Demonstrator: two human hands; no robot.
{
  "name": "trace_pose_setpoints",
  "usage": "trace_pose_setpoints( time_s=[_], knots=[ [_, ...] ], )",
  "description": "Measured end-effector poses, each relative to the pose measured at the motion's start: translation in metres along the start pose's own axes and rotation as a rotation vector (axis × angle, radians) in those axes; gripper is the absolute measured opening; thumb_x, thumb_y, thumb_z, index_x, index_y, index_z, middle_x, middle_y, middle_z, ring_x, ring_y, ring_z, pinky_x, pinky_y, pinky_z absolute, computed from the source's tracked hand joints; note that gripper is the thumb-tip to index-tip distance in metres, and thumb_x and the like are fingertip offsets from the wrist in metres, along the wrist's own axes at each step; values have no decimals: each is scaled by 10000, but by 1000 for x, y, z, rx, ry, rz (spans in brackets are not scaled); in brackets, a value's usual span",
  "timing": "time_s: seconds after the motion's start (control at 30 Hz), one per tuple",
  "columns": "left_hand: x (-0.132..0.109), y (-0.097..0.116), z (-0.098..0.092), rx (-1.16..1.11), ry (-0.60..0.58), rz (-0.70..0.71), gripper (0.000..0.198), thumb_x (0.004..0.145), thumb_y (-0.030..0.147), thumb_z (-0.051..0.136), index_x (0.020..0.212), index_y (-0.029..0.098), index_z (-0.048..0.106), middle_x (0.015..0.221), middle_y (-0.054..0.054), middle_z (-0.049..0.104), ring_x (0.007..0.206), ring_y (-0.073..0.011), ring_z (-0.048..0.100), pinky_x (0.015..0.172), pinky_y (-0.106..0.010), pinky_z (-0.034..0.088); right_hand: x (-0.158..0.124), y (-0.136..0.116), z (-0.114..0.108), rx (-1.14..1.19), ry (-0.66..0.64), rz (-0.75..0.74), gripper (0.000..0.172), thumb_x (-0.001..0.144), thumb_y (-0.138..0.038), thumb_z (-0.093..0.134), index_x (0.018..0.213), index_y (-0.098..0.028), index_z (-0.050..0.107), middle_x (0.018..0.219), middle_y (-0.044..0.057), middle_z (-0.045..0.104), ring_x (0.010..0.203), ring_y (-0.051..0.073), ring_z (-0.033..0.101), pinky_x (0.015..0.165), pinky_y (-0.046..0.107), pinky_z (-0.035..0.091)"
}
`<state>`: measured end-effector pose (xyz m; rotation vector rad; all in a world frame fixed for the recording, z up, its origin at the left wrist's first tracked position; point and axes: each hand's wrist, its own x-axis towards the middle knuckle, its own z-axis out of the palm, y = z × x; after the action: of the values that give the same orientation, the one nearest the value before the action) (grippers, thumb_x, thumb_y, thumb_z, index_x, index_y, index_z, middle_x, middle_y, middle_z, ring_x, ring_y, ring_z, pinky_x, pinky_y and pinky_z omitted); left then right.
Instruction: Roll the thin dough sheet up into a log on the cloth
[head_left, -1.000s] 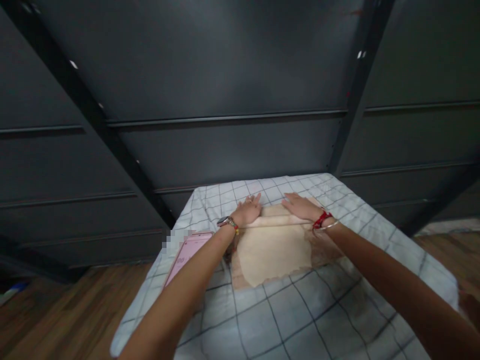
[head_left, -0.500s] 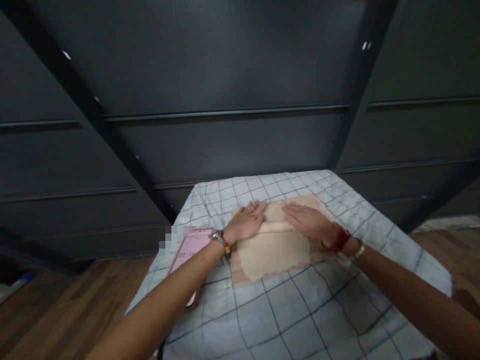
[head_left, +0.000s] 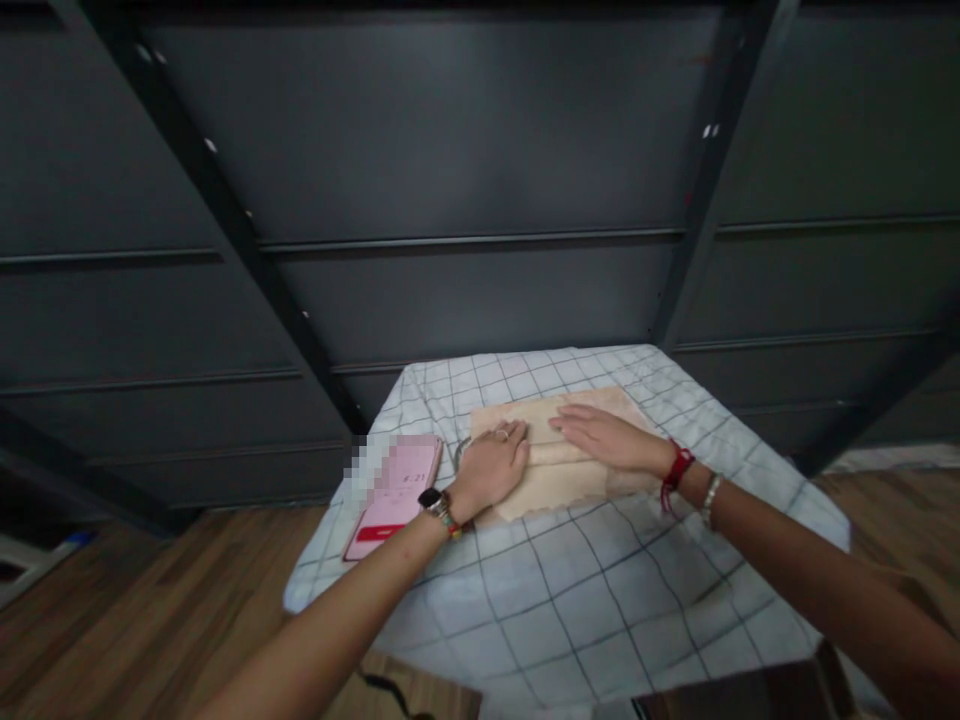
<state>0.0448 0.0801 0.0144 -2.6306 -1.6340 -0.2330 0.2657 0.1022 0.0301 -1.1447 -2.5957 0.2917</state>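
Note:
A thin beige sheet [head_left: 559, 485] with a ragged near edge lies over a slightly larger tan sheet [head_left: 611, 399]; whether they are paper or cloth I cannot tell. A raised crease runs across the beige sheet from side to side. My left hand [head_left: 495, 465] rests palm down on the left part of the sheets, fingers extended, a ring showing on one finger. Flat on the right part lies my right hand [head_left: 611, 440], its fingers stretched leftward along the crease. Neither hand grips anything. The sheet areas under both palms are hidden.
A pink phone [head_left: 401, 485], partly blurred out, lies left of the sheets beside my left wrist. Beneath everything is a white tablecloth [head_left: 592, 570] with a dark grid pattern. Dark metal panels [head_left: 480, 300] rise behind the table, and wooden flooring [head_left: 225, 570] shows at left.
The view has shifted a little. My left hand has slid nearer to me on the sheets, while my right hand stays flat on the right part. The phone's screen now shows a red bar.

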Motion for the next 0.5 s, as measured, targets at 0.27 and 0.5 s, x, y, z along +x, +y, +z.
trace_pose_setpoints(
  time_s=[0.27, 0.5],
  knots=[
    [8, -2, 6, 27, 36, -52, 405, 960, 331, 191, 1212, 210, 484, 1136, -71, 628, 978, -206, 609, 820, -324, 461, 16, 12, 16, -68, -100, 63, 513, 963, -448, 198, 1238, -250, 583, 1410, 54, 435, 1325, 238, 314, 1075, 481, 229],
    [6, 2, 1, 65, 56, -51, 390, 952, 314, 196, 1143, 207, 519, 1024, -71, 656, 870, -214, 630, 739, -323, 465, 18, 12, 13, -57, -116, 69, 512, 968, -436, 175, 1240, -269, 575, 1404, 51, 439, 1335, 255, 289, 1050, 528, 242]
  ],
)
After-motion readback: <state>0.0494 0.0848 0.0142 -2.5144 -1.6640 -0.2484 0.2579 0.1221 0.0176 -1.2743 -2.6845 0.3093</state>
